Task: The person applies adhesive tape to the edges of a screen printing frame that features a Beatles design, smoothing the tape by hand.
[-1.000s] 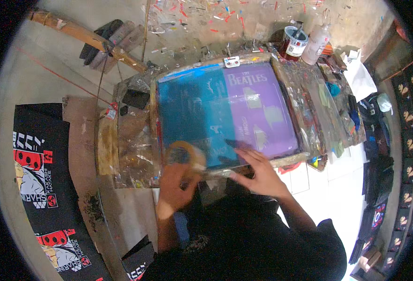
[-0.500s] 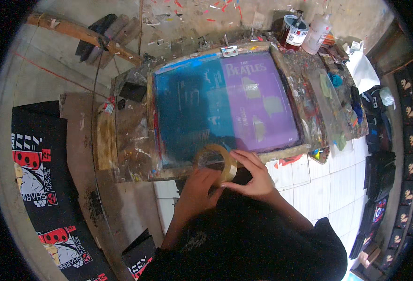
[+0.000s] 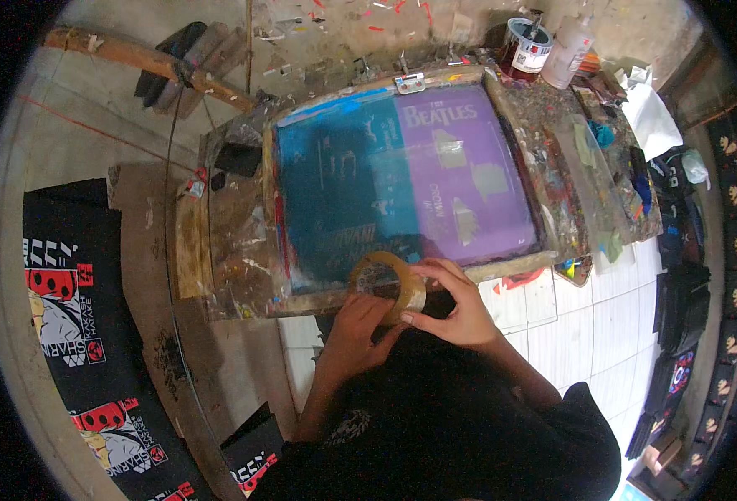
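Both hands hold a wide roll of clear, brownish packing tape near the front edge of a silk-screen frame. My left hand is closed on the roll's lower left rim, fingers bent. On the other side, my right hand curves round it, with the thumb low and the fingers on top. Whether a tape end is lifted cannot be seen. Behind the roll lies the framed screen, its mesh dark teal on the left and purple on the right, with pale stencil shapes and lettering.
A metal hinge clamp sits at the frame's far edge. An ink can and a plastic bottle stand at the back right. Printed black shirts hang or lie at the left; more dark printed cloth is at the right.
The tape roll has turned slightly, showing more of its outer face. My right hand has shifted a little upward with its thumb higher; my left hand stays at the roll.
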Available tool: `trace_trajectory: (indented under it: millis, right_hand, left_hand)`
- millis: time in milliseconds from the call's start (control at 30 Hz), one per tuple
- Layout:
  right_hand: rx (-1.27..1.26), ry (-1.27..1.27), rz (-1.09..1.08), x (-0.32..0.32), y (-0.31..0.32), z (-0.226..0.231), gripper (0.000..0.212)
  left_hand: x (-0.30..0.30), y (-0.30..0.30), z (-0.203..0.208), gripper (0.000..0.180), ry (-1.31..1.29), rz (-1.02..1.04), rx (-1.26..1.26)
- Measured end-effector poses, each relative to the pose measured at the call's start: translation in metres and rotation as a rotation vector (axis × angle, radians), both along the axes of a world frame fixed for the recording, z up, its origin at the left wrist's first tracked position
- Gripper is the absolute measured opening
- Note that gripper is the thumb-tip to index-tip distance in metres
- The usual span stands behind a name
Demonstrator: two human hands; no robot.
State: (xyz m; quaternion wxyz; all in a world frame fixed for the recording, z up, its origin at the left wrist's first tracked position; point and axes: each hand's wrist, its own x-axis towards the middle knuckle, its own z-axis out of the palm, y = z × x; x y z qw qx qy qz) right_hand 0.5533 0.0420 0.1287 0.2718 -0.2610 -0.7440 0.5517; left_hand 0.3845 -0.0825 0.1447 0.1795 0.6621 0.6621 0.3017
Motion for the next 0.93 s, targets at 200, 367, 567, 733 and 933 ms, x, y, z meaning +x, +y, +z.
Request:
trace_trajectory:
  millis: [200,367,567,733,933]
  right_hand:
    - [0.126,-0.001,-0.009,0.003,-0.005,-0.001,0.059]
    - [-0.036,-0.008,0.011,0.005,-0.007,0.008,0.037]
    - [-0.038,0.036,0.125,0.014,0.002,-0.012,0.026]
    - [-0.028,0.050,0.206,0.013,0.014,0.004,0.020]
    - [-0.016,0.004,0.293,0.015,0.019,-0.003,0.030]
  left_hand:
    - [0.000,-0.003,-0.001,0.035,-0.019,-0.026,0.007]
    - [0.000,-0.009,-0.006,0.033,-0.014,-0.054,-0.020]
    - [-0.002,-0.009,-0.002,0.031,-0.034,-0.084,-0.042]
    - [-0.005,-0.008,0.000,0.031,-0.044,-0.102,-0.023]
    - [-0.011,-0.010,-0.005,0.031,-0.062,-0.130,-0.059]
